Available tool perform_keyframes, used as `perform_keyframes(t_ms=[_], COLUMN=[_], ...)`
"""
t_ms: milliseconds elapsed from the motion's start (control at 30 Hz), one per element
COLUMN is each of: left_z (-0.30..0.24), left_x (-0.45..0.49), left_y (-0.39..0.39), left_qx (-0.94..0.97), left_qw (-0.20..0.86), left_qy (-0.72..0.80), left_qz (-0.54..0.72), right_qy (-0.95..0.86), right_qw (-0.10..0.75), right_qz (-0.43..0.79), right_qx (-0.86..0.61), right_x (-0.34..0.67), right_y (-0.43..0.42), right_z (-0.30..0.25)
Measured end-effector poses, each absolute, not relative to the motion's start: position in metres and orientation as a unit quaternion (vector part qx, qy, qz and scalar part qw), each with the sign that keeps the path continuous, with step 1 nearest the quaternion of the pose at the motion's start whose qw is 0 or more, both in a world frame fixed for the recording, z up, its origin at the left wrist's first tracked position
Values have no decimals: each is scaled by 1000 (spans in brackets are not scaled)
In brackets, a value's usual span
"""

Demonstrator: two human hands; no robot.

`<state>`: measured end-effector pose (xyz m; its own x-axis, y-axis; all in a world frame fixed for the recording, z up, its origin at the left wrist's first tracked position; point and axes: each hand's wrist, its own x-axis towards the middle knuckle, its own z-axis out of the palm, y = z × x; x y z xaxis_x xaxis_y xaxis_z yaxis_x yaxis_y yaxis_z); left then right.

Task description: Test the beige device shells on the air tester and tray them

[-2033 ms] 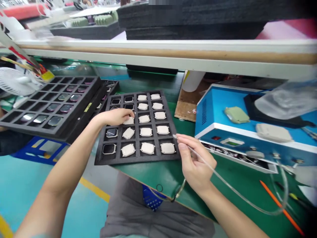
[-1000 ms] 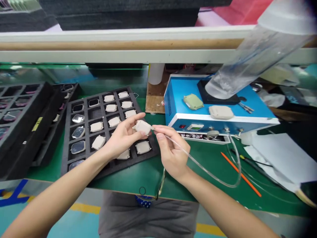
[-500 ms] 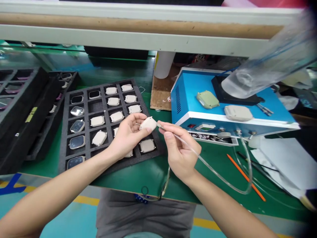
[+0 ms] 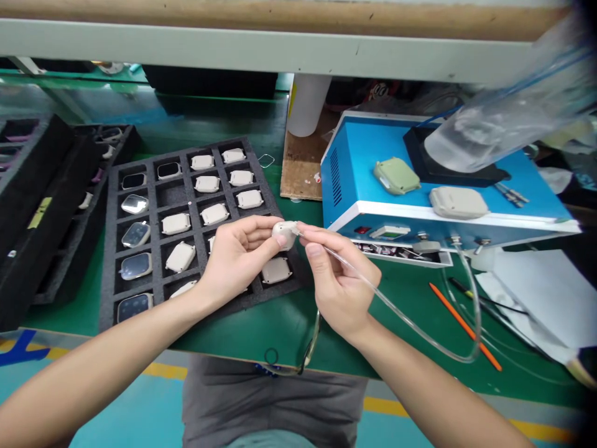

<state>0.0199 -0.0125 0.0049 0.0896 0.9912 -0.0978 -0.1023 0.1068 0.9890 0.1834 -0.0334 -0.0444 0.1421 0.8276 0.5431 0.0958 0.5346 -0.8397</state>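
Note:
My left hand (image 4: 237, 255) is closed on a cream watch case (image 4: 282, 235), thumb on its face, held over the right edge of a black foam tray (image 4: 178, 194). In my right hand (image 4: 342, 274) is the end of a clear tube (image 4: 357, 272), pinched between thumb and fingers. The tube's tip meets the upper right corner of the case; whether it touches cannot be made out. From my right hand the tube loops to the front of a blue machine (image 4: 364, 165). Several cream cases and dark-screened watches sit in the tray's compartments.
A green watch case (image 4: 396, 176) and a cream one (image 4: 458, 202) lie on the machine, beside a clear cylinder (image 4: 471, 140). An orange stick (image 4: 465, 326) and white paper (image 4: 550, 292) are at right. More foam trays (image 4: 60, 218) stand at left; a shelf beam (image 4: 289, 50) crosses above.
The watch case has turned in my left hand, now showing more of its edge toward the tube. My right hand stays near the same place. The camera view has shifted slightly.

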Motion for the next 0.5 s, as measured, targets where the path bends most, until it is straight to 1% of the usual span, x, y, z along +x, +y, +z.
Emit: perform_keyframes(t_ms=[500], left_z=[6], left_x=[20], left_y=[-13], left_qx=[471], left_qw=[567], left_qy=[475], left_qz=[480], right_qy=[-586], right_qw=[649], right_qz=[295], right_qx=[-386], right_x=[183], right_y=[-32], right_z=[-43])
